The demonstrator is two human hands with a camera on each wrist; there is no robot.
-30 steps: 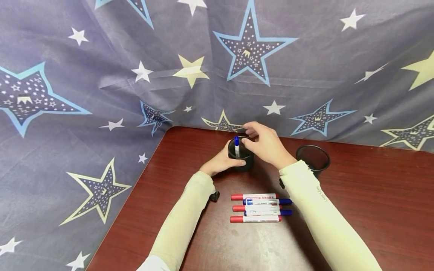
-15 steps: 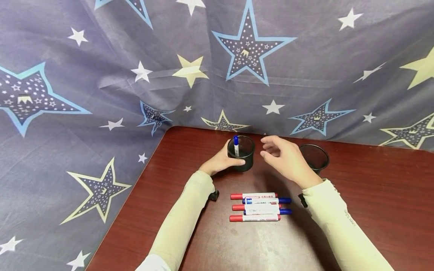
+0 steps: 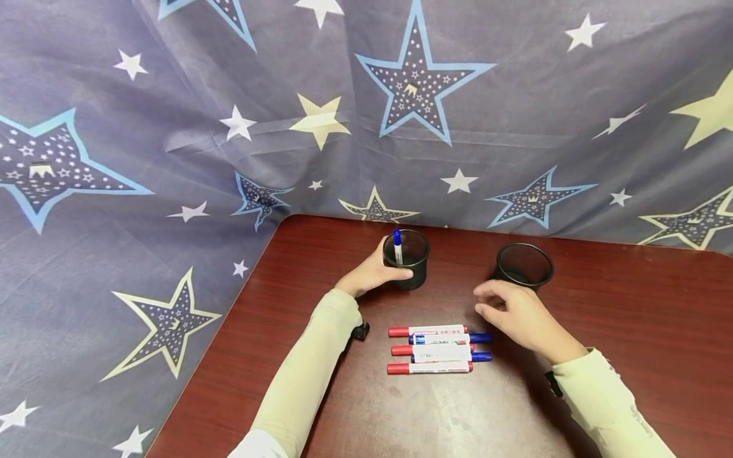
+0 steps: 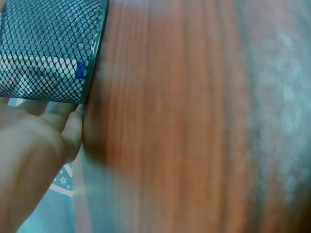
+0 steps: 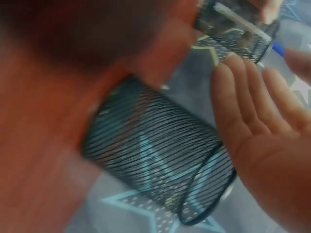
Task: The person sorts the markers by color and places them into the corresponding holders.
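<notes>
1. The largest thing before me is a grey-blue cloth (image 3: 189, 95) printed with stars; it hangs behind the table and along its left side.
2. Next comes the reddish-brown table (image 3: 435, 413), with a pale shine of light on the part near me.
3. My arms reach in from below, one in a cream left sleeve (image 3: 309, 369), the other in a cream right sleeve (image 3: 613, 401).
4. My left hand (image 3: 372, 273) grips the left cup around its side: the thumb lies across the front, below the rim, and the other fingers go behind.
5. My right hand (image 3: 518, 315) holds nothing; its fingers are loose and the thumb is apart from them. It is on my side of the right cup; whether it touches this cup, I cannot tell.
6. The left cup (image 3: 417, 270) and the right cup (image 3: 527, 257) are both black mesh, upright, well apart, toward the far edge.
7. Between my arms lies a row of five markers (image 3: 432, 350), three red and two blue alternately, red caps to the left, blue caps to the right.
8. Smallest is one blue-capped marker (image 3: 397, 248), standing in the left cup, cap upward, above the rim.
</notes>
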